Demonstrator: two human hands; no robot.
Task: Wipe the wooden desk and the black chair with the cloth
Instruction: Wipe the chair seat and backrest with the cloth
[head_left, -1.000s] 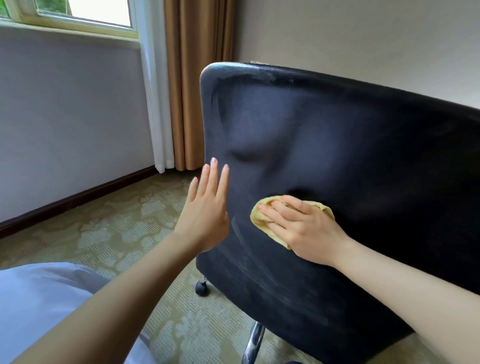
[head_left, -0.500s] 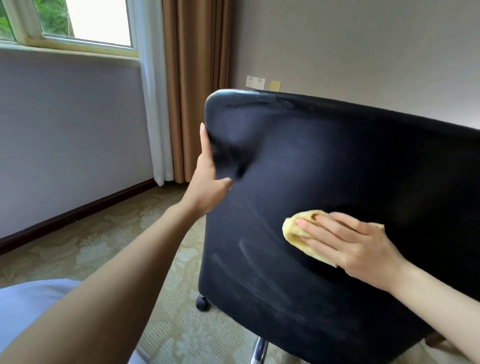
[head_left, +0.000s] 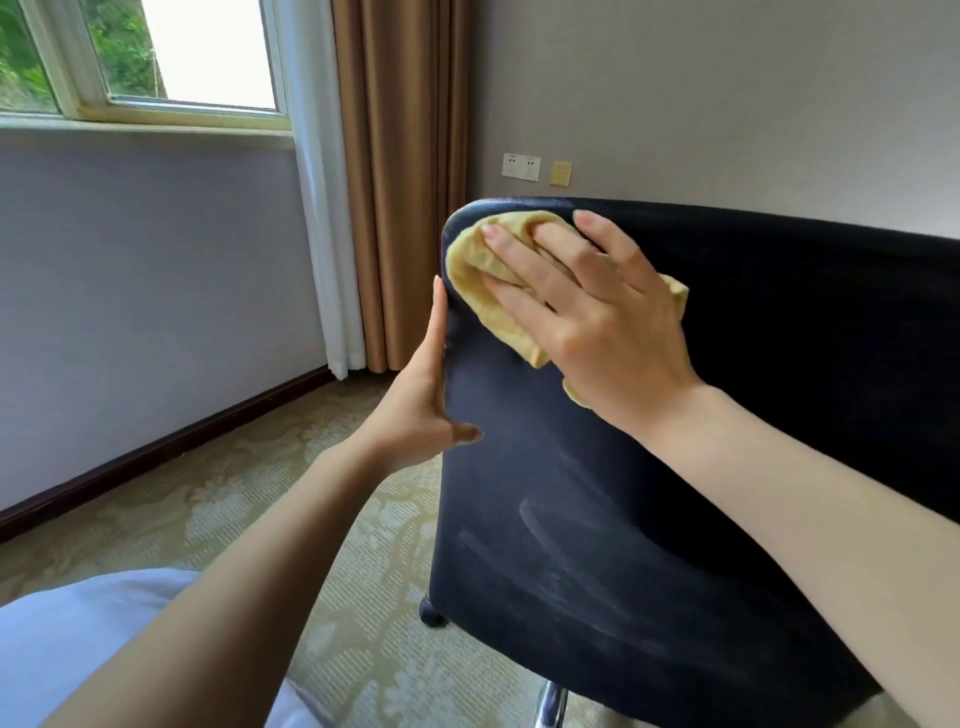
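Note:
The back of the black chair (head_left: 675, 467) fills the right half of the head view, with faint wipe streaks low on it. A yellow cloth (head_left: 483, 291) lies bunched on the back's upper left corner. My right hand (head_left: 597, 322) presses on the cloth with spread, fairly straight fingers. My left hand (head_left: 415, 415) holds the chair back's left edge just below the cloth, thumb on the near face and fingers running up along the edge. The wooden desk is not in view.
A caster (head_left: 434, 616) and a chrome leg (head_left: 550, 701) show under the chair on patterned carpet (head_left: 260, 493). Brown curtains (head_left: 400, 182) and a white sheer (head_left: 322, 208) hang in the corner left of the chair. Wall sockets (head_left: 521, 167) sit behind. White bedding (head_left: 78, 649) lies at lower left.
My right hand has slid the cloth from the middle of the chair back up to its top left corner. My left hand moved from open air onto the left edge and holds it.

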